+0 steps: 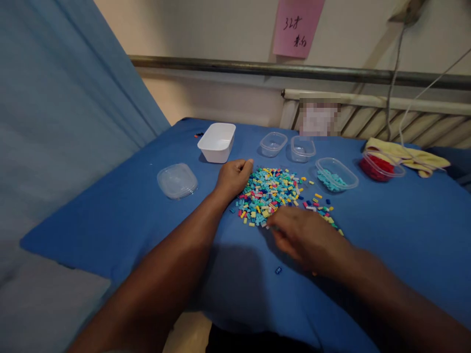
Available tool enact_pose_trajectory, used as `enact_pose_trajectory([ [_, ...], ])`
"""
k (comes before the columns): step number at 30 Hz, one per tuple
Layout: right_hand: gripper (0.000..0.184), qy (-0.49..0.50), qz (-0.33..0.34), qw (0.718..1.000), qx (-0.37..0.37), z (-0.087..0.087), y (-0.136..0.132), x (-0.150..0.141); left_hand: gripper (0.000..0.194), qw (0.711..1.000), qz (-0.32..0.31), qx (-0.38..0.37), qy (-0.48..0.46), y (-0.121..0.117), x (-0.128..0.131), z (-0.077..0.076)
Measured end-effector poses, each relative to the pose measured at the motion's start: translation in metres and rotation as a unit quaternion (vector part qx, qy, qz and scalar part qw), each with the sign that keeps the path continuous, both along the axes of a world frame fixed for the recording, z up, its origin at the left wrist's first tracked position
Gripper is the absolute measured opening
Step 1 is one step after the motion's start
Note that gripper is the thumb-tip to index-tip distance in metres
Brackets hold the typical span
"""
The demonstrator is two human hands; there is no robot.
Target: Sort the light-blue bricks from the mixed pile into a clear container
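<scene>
A pile of small coloured bricks (270,193), teal, yellow, pink, white and blue, lies on the blue tablecloth (386,235). My left hand (233,177) rests in a loose fist at the pile's left edge, thumb toward the bricks; what it holds, if anything, is hidden. My right hand (307,238) lies at the pile's near edge, fingers curled and pinching among the bricks there. One blue brick (278,270) sits alone close to my right wrist.
Behind the pile stand a white tub (217,142), two small clear cups (273,144) (302,148), a clear tray of teal bricks (335,175) and a tub of red bricks (380,166). A clear lid (177,180) lies left. A yellow cloth (408,157) lies far right.
</scene>
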State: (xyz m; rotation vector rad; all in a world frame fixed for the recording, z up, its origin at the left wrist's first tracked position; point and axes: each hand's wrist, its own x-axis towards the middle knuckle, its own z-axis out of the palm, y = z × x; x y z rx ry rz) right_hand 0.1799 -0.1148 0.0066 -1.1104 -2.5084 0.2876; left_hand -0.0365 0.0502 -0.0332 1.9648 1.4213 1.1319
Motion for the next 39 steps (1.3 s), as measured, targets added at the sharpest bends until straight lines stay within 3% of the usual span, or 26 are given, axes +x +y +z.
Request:
enact_pose_trajectory([
  [2, 0.022, 0.052, -0.109, 0.992, 0.047, 0.008, 0.016, 0.032, 0.054, 1.0, 0.004, -0.004, 0.003, -0.001, 0.0, 0.002],
  [4, 0.023, 0.074, -0.218, 0.966, 0.117, 0.013, 0.036, 0.071, 0.053, 1.0, 0.005, -0.007, 0.005, -0.002, 0.0, 0.003],
  [7, 0.017, 0.042, -0.332, 0.928, 0.164, 0.011, 0.063, 0.122, 0.053, 1.0, 0.0, -0.007, 0.002, -0.002, 0.001, 0.004],
  [11, 0.025, -0.008, -0.334, 0.929, 0.161, -0.006, 0.076, 0.153, 0.054, 1.0, -0.003, 0.001, -0.001, 0.001, 0.0, 0.001],
  [13, 0.027, 0.005, -0.317, 0.933, 0.171, -0.012, 0.071, 0.146, 0.053, 1.0, -0.003, 0.002, -0.003, 0.003, 0.0, -0.001],
  [16, 0.023, 0.065, -0.261, 0.949, 0.163, -0.011, 0.054, 0.11, 0.054, 1.0, -0.001, -0.003, -0.003, 0.003, 0.0, -0.002],
  [19, 0.019, 0.048, -0.069, 0.995, 0.051, -0.006, 0.036, 0.059, 0.054, 1.0, 0.001, -0.002, -0.006, 0.001, 0.001, 0.0],
  [20, 0.021, 0.026, 0.001, 1.0, 0.016, -0.006, 0.032, 0.044, 0.053, 1.0, 0.0, -0.001, -0.007, 0.0, 0.002, 0.0],
  [22, 0.021, -0.008, 0.061, 0.998, -0.012, -0.008, 0.026, 0.021, 0.053, 1.0, -0.001, 0.003, -0.006, -0.001, 0.002, 0.001],
  [25, 0.022, -0.02, 0.054, 0.998, -0.015, -0.014, 0.026, 0.008, 0.053, 1.0, -0.004, 0.01, -0.003, 0.0, 0.003, -0.001],
  [34, 0.023, -0.093, -0.017, 0.995, 0.006, -0.013, 0.03, 0.012, 0.054, 1.0, -0.01, 0.014, -0.009, 0.001, 0.003, -0.003],
  [39, 0.012, -0.014, -0.009, 0.999, 0.04, -0.014, 0.02, 0.003, 0.054, 1.0, -0.002, 0.009, -0.002, 0.001, 0.004, -0.003],
])
